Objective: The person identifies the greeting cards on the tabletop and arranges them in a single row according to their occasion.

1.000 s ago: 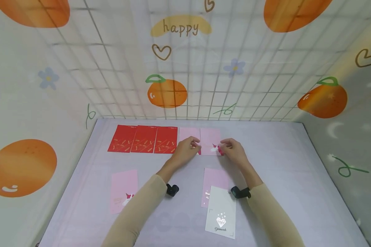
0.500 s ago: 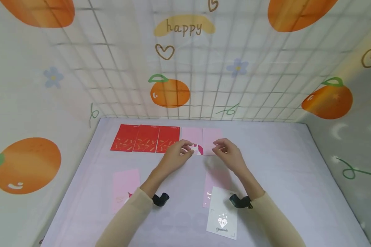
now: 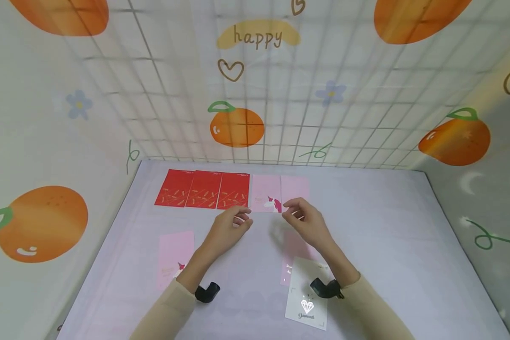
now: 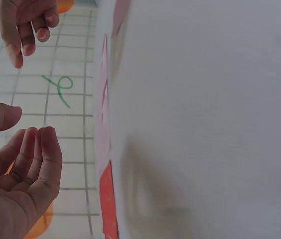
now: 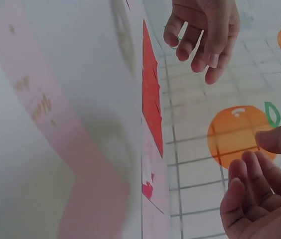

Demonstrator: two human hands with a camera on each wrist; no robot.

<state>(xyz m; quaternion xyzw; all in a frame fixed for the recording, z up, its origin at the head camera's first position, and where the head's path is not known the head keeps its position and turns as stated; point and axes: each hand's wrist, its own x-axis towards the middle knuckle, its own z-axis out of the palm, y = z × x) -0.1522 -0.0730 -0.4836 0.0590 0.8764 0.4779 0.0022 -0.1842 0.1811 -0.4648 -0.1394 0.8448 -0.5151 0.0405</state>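
Note:
My left hand hovers over the table, just in front of the rightmost red card, fingers loosely bent and holding nothing. Opposite it, the right hand hangs in front of the back row's right pink card, partly covering it. Beside that lies a pink card with a unicorn. Both wrist views show a gap between thumb and fingers on the left hand and the right hand. Three red cards and two pink ones form one row along the back.
Another pink unicorn card lies at front left, partly behind the left forearm. At front right a white card with a diamond print overlaps a pink card. A printed curtain borders the table at the back.
Both hands have drawn back from the row of pink cards toward the front and moved left. The unicorn card is uncovered now. The cards in the row look unmoved.

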